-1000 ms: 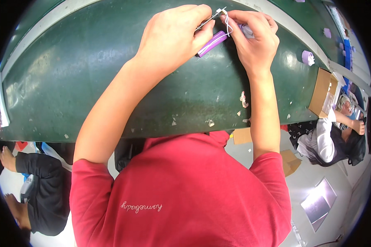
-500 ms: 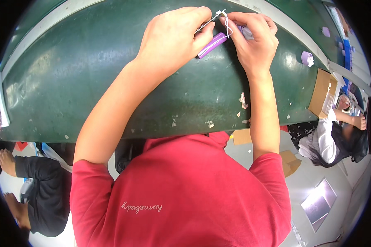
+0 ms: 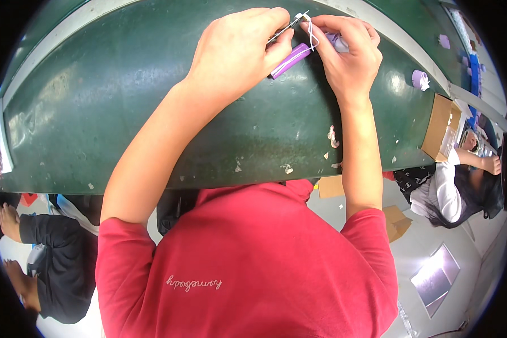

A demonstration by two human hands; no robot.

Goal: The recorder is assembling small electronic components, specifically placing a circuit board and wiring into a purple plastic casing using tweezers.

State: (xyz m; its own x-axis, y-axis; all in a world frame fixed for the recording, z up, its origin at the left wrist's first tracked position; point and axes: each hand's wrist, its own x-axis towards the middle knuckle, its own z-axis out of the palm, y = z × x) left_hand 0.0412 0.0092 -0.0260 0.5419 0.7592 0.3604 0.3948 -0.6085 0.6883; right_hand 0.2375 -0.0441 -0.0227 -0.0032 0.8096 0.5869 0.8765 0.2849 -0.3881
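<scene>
At the far side of the table, my left hand (image 3: 236, 50) is closed, finger and thumb pinching a thin flat piece (image 3: 286, 29) that looks like a small circuit board seen edge-on. My right hand (image 3: 350, 59) pinches the end of thin white wires (image 3: 314, 39) beside the board's tip, where a small white block (image 3: 299, 16) shows. The wires run down to a purple cylindrical battery cell (image 3: 290, 61), just below and between my hands. A purple and white object (image 3: 338, 43) is partly hidden behind my right fingers; I cannot tell whether they hold it.
The dark green tabletop (image 3: 124, 101) carries scraps (image 3: 333, 137) near my right forearm. To the right are a lilac ring-shaped part (image 3: 419, 80) and an open cardboard box (image 3: 440, 127). Other people sit at the left (image 3: 62, 265) and right (image 3: 448, 194).
Both hands keep nearly the same pose, with the right shifting very slightly. The person at the right has moved a little.
</scene>
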